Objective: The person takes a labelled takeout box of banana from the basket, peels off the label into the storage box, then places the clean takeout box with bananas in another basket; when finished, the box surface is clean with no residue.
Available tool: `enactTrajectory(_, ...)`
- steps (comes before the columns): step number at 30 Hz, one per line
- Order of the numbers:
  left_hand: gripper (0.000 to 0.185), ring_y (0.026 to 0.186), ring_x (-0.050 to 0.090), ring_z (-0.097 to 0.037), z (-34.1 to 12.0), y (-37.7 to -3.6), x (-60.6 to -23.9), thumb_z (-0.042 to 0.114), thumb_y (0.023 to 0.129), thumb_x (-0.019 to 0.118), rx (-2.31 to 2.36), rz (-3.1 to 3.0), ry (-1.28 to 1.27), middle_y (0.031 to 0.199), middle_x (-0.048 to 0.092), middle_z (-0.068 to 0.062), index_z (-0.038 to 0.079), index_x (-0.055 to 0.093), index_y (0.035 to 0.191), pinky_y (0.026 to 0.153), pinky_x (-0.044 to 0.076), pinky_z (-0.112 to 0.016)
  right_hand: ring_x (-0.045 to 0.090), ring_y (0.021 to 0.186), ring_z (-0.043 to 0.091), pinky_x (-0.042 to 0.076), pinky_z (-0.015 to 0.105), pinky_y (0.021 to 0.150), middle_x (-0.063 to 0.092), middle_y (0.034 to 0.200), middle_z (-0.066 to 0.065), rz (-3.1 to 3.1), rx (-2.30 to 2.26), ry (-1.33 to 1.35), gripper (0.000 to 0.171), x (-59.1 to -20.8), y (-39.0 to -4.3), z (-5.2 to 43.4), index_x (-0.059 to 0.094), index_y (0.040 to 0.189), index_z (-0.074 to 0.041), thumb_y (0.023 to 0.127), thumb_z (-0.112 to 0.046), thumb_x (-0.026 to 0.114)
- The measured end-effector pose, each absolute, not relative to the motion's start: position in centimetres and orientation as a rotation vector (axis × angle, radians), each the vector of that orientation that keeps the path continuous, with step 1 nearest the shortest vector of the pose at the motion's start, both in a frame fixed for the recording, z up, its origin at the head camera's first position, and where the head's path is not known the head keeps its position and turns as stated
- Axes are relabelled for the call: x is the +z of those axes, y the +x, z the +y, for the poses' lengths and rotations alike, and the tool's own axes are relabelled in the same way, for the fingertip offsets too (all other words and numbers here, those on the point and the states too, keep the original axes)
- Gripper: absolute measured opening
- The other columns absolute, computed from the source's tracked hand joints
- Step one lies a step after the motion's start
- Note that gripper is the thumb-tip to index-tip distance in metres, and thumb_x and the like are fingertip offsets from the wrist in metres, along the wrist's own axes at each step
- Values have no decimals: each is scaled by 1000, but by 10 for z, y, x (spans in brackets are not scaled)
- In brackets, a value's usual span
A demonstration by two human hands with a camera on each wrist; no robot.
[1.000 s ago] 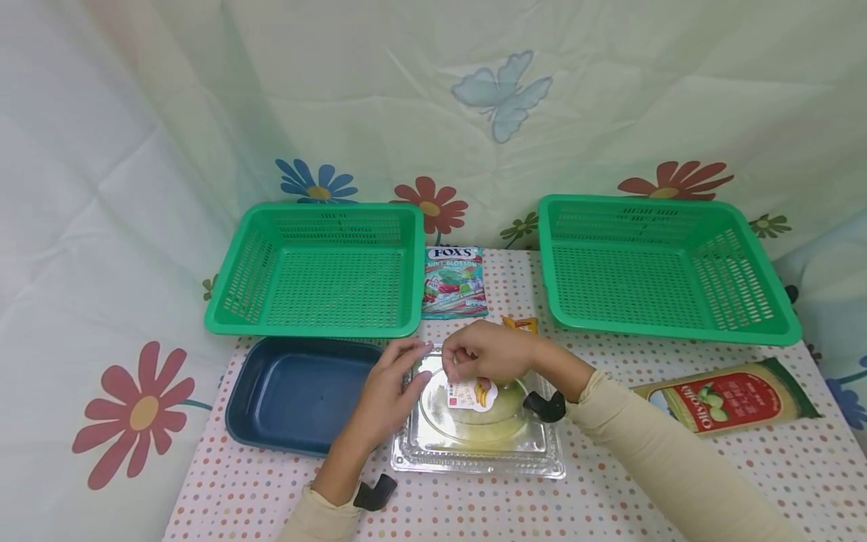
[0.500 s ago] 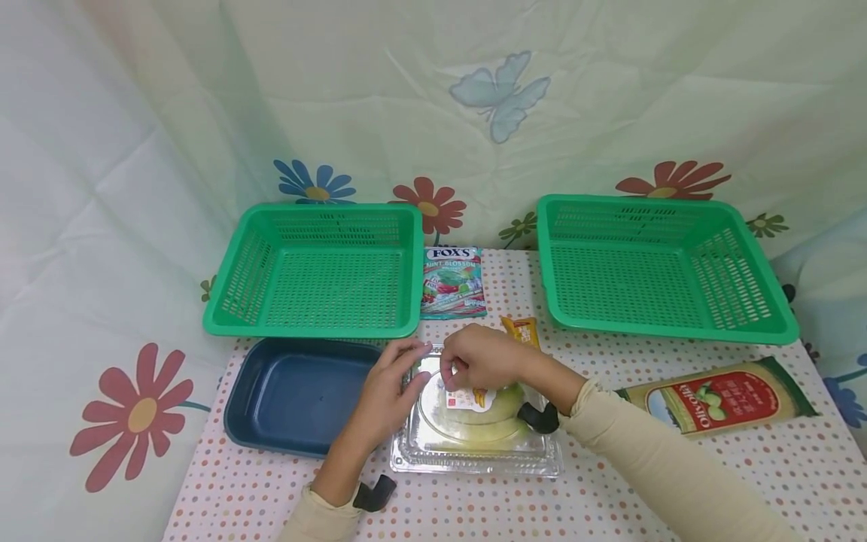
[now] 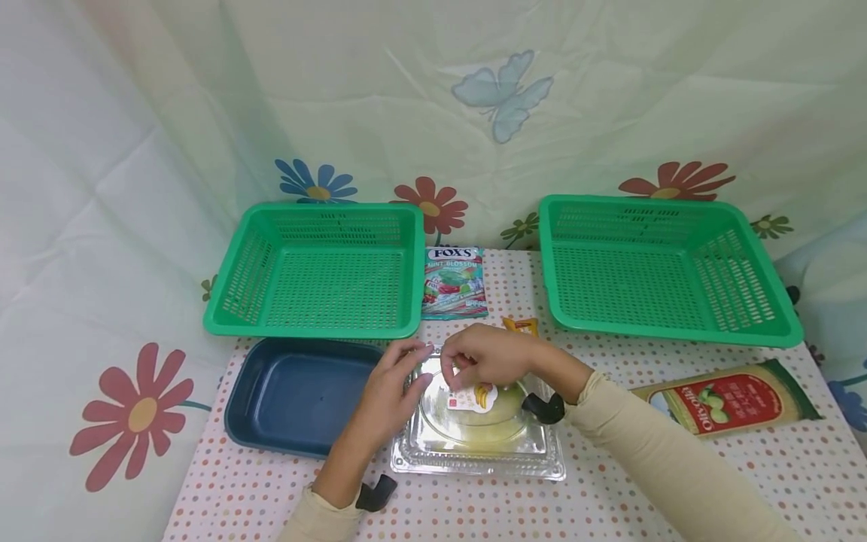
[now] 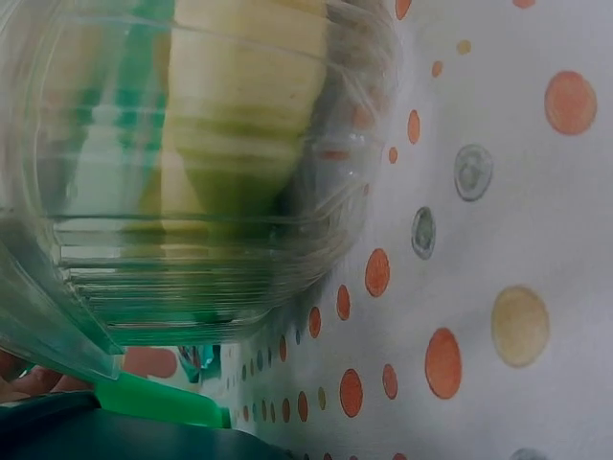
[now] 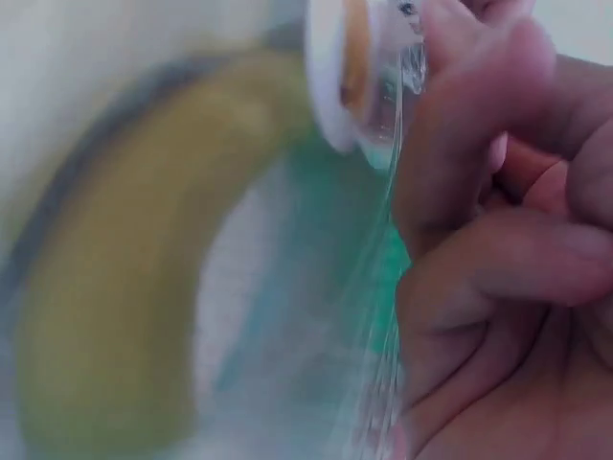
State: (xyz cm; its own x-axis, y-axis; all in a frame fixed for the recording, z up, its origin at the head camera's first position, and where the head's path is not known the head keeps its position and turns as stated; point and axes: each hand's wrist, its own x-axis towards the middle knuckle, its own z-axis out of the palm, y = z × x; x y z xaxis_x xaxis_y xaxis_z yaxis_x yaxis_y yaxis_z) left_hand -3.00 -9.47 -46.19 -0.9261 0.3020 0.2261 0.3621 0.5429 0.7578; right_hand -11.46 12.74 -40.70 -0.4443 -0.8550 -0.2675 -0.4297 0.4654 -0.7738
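A clear plastic clamshell box with yellow-green bananas inside lies near the table's front. On its lid is a white sticker with a banana picture. My right hand is over the lid, its fingers curled, thumb and index finger pinching at the sticker's upper left edge. Seen from the right wrist, the curled fingers lie right against the lid. My left hand rests along the box's left side, fingers loosely extended at its upper left corner.
Two green baskets stand at the back. A dark blue tub is left of the box. Between the baskets lies a FOX'S candy bag. A small yellow packet sits behind my right hand, an Olivoila pack to the right.
My right hand makes only small shifts at the sticker, its fingertips staying by the same edge. The left hand and the box hold their places.
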Motion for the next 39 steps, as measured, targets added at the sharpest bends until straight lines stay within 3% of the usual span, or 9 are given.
enactTrajectory(4,40,129,58,-25,-94,-29,-461,9,96,70,-1340,-2697,-585,139,56,-10,5,65,136,101,53,-43,56,45,7,49,24,62,50,65,-8,2069,-828,-1047,20,-407,-114,126,70,100,-23,86,-16,83)
enactTrajectory(7,39,129,58,-25,-94,-29,-461,9,97,70,-1334,-2697,-585,138,56,-11,5,65,135,100,53,-43,54,42,4,48,23,63,49,63,-9,2127,-771,-1051,14,-407,-112,122,74,91,-21,83,-16,85)
enactTrajectory(13,39,128,59,-26,-95,-29,-461,8,96,70,-1330,-2685,-584,137,57,-12,5,66,134,100,53,-44,55,41,4,49,23,64,50,66,-8,2148,-763,-1018,14,-407,-111,120,73,78,-23,86,-16,82)
enactTrajectory(19,39,125,60,-27,-94,-30,-460,9,96,70,-1292,-2688,-607,137,58,-14,6,66,135,94,55,-44,50,43,4,49,23,64,47,68,-7,2051,-838,-1052,11,-410,-117,125,73,81,-21,87,-16,81)
enactTrajectory(26,39,123,60,-24,-94,-30,-459,10,97,70,-1270,-2712,-616,137,57,-11,7,65,136,91,55,-40,49,44,5,49,23,55,45,69,-6,1911,-921,-1028,9,-412,-121,128,73,82,-16,88,-13,79)
enactTrajectory(39,40,124,61,-26,-94,-30,-458,11,97,70,-1279,-2712,-619,137,58,-13,6,65,136,98,54,-44,39,56,2,38,18,57,41,65,-8,1770,-1000,-1075,8,-416,-125,134,72,83,-10,88,-12,78)
